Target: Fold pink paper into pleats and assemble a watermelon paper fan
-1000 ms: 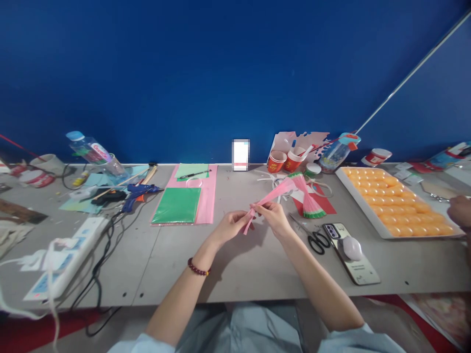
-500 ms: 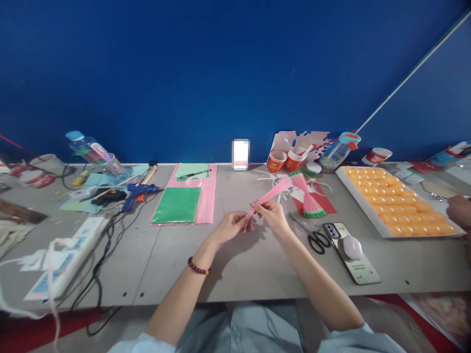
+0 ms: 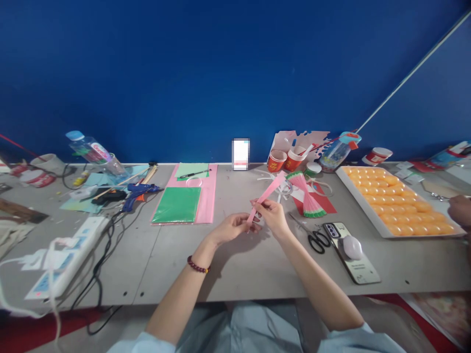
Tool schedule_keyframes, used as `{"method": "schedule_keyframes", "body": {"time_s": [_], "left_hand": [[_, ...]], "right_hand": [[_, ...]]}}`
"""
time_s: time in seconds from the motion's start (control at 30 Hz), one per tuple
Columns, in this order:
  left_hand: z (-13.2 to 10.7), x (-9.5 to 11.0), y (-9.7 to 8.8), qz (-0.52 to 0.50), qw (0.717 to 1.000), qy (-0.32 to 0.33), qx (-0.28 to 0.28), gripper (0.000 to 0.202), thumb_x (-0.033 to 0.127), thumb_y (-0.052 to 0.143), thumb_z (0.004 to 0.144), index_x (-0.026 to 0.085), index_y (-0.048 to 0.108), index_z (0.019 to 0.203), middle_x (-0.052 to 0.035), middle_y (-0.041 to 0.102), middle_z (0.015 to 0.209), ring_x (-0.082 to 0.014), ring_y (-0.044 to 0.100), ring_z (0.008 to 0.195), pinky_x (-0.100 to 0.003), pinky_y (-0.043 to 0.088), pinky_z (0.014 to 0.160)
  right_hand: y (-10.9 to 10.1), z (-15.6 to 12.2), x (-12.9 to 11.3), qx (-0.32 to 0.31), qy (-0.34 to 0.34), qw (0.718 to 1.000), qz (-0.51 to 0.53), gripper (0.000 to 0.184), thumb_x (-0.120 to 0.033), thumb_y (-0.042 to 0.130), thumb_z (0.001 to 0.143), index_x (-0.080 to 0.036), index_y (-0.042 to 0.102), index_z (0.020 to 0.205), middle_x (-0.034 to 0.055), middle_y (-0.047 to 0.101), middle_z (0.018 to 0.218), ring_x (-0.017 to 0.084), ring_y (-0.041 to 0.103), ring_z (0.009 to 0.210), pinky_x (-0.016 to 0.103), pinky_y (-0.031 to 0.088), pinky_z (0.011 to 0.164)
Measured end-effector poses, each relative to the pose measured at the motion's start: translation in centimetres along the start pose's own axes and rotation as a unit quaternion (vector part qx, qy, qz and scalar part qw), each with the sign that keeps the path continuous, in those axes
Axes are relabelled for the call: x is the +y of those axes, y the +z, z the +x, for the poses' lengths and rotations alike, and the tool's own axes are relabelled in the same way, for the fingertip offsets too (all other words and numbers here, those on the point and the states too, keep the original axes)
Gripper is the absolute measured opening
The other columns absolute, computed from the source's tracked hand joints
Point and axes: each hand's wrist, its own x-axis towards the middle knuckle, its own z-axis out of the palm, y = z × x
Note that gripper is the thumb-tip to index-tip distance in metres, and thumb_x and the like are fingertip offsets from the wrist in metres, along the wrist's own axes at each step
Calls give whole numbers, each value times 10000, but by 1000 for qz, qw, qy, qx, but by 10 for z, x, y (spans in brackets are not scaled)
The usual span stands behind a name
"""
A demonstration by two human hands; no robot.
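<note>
Green sheet (image 3: 177, 205) on pink paper (image 3: 208, 196) lies unused at left. Left hand (image 3: 231, 227) and right hand (image 3: 271, 216) pinch the folded pink strip (image 3: 265, 196) above the table (image 3: 235, 264), pleats pressed shut, not fanned. Finished fan (image 3: 308, 200) beyond; scissors (image 3: 315, 237) right.

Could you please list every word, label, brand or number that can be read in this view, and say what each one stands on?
No text can be read with certainty.
Water bottle: a red brand word on its label, too blurred to read.
Red paper cups: gold markings, too small to read.
Power strip: blue labels, unreadable.
Phone: faint marks on the case, unreadable.
White card at the wall: pixelated, nothing legible.
</note>
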Motion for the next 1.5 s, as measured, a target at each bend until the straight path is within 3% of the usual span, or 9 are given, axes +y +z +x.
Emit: {"method": "schedule_keyframes", "body": {"time_s": [0.27,0.53,0.77,0.97,1.1,1.27,1.5], "left_hand": [[0,1,1,-32,999,0,-32,479,532,607,816,124,631,1067,-176,718,986,-254,667,948,-323,442,767],[-3,6,2,-98,992,7,-79,431,373,667,819,167,600,1192,-155,676,1131,-255,648,1034,-411,441,958],[-3,5,0,-105,987,23,-115,414,342,608,871,188,558,1252,-164,582,1291,-272,610,1120,-444,361,1051],[-4,3,2,-106,987,19,-117,502,338,625,860,232,476,1327,-160,604,1264,-270,653,1047,-435,402,1006],[-5,2,1,-112,987,5,-119,482,296,632,853,201,485,1301,-157,662,1162,-269,667,1014,-445,420,977],[-5,1,-2,-85,987,-20,-136,339,261,580,869,163,543,1191,-151,711,1036,-257,679,977,-424,422,949],[-7,0,-3,-69,979,-63,-181,313,209,632,791,152,576,1094,-149,725,976,-246,680,954,-342,463,828]], "right_hand": [[2,-1,-1,-4,1,1000,-2,359,-471,658,713,-136,728,818,11,588,602,113,464,528,236,384,491],[0,-2,-3,3,-2,1000,-1,332,-446,650,716,-134,717,805,2,581,601,112,469,532,238,391,504],[1,-2,-7,8,9,1000,-1,349,-469,662,702,-141,716,809,1,577,591,117,482,524,240,408,485],[1,-2,-5,1,77,994,71,406,-512,728,631,-158,716,830,0,601,633,114,506,531,244,429,487],[-4,4,-2,-20,81,987,137,423,-531,732,641,-154,723,830,-13,576,596,89,464,507,237,400,492],[-9,10,-1,27,88,976,198,394,-531,747,626,-163,727,763,18,629,651,105,535,589,235,426,553],[-10,16,2,86,94,963,238,376,-536,747,605,-196,702,759,60,707,811,173,640,737,282,495,639]]}}
